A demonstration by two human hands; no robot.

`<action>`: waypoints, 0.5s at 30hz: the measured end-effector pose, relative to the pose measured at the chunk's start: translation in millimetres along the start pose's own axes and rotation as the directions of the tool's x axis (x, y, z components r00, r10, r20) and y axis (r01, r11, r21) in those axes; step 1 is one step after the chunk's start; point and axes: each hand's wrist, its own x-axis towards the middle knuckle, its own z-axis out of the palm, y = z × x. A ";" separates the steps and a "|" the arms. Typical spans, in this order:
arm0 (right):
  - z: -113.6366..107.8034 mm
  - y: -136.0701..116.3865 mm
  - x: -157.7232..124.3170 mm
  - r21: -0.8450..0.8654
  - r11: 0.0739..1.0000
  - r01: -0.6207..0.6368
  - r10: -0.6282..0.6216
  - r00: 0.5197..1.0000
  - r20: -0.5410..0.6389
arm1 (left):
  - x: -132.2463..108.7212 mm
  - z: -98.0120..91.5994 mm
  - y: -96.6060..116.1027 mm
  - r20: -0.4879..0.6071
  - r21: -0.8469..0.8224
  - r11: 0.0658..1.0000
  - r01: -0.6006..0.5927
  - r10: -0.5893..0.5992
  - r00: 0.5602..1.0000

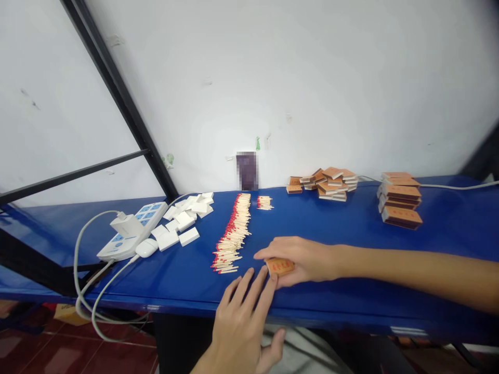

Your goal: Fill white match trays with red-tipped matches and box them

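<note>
Between the thumb and fingers of my right hand is an orange matchbox, held low over the blue table with its printed face up. My left hand reaches in from the front edge, fingers stretched out and apart, one fingertip at the matchbox's near left side. Just beyond the left fingertips runs a long row of red-tipped matches. A small separate bunch of matches lies behind, to the right of the row's far end.
White matchbox trays lie scattered at left, beside a power strip with a charger and white cables. At back right are a loose pile of matchboxes and a stack. A black metal frame stands left.
</note>
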 end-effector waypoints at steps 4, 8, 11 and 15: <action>10.3 -4.7 22.5 -0.032 0.996 0.086 -0.087 0.996 -0.012 | -2.8 2.6 -1.4 -0.082 -0.028 1.000 0.005 -0.007 0.997; 10.8 -5.8 22.0 -0.058 0.993 0.099 -0.101 0.994 -0.035 | -2.3 3.8 -2.7 -0.075 -0.017 1.000 -0.016 0.015 0.997; 2.6 -12.0 1.5 -0.117 0.989 0.094 -0.097 0.995 -0.013 | -2.3 1.4 -4.8 -0.047 -0.025 0.998 -0.060 0.059 0.997; -27.5 -14.6 -59.0 -0.243 0.970 -0.028 0.003 0.995 -0.104 | -2.5 -13.5 -17.5 -0.073 -0.197 0.979 -0.046 0.032 0.997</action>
